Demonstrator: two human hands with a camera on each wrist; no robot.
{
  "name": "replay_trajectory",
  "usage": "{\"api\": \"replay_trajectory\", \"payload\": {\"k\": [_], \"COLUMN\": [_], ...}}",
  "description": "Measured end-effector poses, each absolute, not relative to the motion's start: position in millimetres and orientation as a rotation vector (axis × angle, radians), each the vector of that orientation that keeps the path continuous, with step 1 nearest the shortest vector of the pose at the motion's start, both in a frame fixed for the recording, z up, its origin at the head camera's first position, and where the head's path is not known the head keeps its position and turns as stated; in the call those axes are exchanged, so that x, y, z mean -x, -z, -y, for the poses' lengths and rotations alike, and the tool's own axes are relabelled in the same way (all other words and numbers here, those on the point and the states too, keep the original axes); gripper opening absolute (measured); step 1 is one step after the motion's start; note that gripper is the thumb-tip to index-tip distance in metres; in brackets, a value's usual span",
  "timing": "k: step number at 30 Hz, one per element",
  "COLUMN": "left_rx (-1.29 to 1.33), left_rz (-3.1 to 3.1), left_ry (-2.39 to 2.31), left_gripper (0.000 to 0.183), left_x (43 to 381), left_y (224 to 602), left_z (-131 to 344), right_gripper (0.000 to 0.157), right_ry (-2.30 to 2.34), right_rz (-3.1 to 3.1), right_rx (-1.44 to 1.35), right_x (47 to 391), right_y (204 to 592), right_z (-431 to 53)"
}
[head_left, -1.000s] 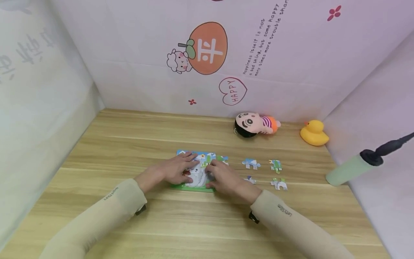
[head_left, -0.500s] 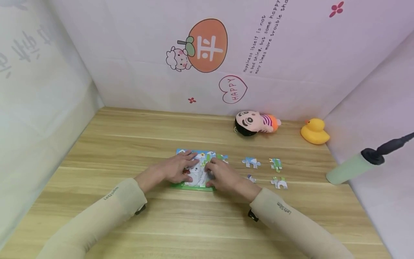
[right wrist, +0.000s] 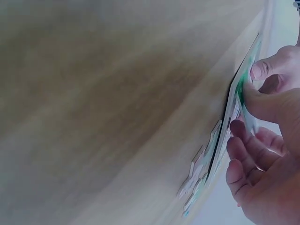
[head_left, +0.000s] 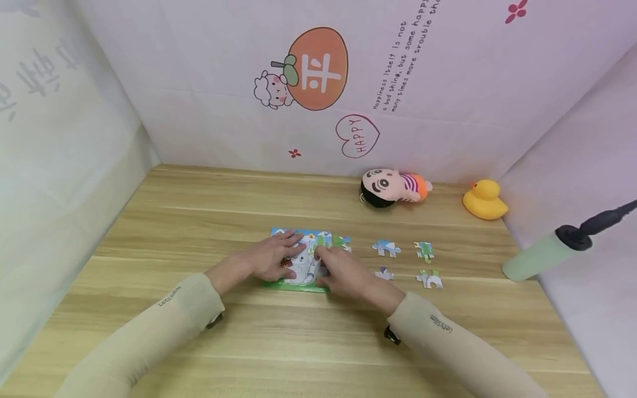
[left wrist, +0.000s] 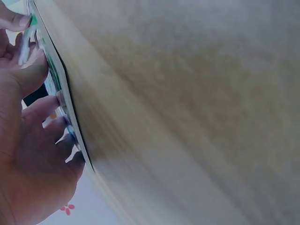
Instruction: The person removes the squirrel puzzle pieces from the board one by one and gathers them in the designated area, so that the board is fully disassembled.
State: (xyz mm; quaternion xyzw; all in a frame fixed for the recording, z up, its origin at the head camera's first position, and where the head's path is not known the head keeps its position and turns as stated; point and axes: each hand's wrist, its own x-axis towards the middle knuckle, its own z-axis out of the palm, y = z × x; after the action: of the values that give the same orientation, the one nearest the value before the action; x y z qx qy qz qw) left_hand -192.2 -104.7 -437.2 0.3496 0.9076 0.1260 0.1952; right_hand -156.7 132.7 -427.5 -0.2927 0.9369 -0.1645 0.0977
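A jigsaw puzzle with a pale animal picture and a green lower border lies flat on the wooden table. My left hand rests on its left part with the fingers spread. At the right part, my right hand pinches a puzzle piece between thumb and fingers. The right wrist view shows this piece tilted up from the board; the left wrist view shows it as a thin white edge. My right hand hides part of the picture. Just right of the board lies a loose puzzle piece.
Several more loose pieces lie to the right, such as a blue-and-white piece and a green piece. Farther back are a doll and a yellow rubber duck. A pale green cylinder with a black top stands at the right wall.
My right fingers have shifted slightly over the board, and the piece they pinch now shows tilted. The left hand keeps its place on the puzzle. The head view has moved a little.
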Motion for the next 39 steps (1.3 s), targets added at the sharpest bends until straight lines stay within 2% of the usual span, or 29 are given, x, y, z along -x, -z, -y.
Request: {"api": "replay_trajectory", "payload": {"k": [6, 11, 21, 29, 39], "left_rx": [-1.029, -1.046, -1.035, -1.004, -0.997], "left_rz": [-2.564, -2.565, -2.576, -2.528, -2.539], "left_ry": [-0.315, -0.316, -0.29, -0.283, -0.29], "left_gripper": [0.075, 0.075, 0.077, 0.077, 0.077], "left_x": [194.1, 196.4, 196.9, 191.7, 189.8], "left_y": [435.9, 437.2, 431.2, 430.8, 432.9], "left_z": [105.3, 108.0, 113.3, 107.5, 104.2], "right_gripper": [0.021, 0.016, 0.02, 0.021, 0.026], "right_ry": [0.572, 0.699, 0.724, 0.739, 0.586], "right_rz": [-2.807, -2.79, -2.802, -2.7, -2.55], "right_rx": [0.993, 1.02, 0.909, 0.77, 0.682], "right_x": [150.6, 146.9, 135.1, 109.2, 83.0], "right_y": [424.7, 419.5, 404.3, 409.4, 403.4], "right_z": [-137.4, -144.0, -224.1, -292.1, -336.1]}}
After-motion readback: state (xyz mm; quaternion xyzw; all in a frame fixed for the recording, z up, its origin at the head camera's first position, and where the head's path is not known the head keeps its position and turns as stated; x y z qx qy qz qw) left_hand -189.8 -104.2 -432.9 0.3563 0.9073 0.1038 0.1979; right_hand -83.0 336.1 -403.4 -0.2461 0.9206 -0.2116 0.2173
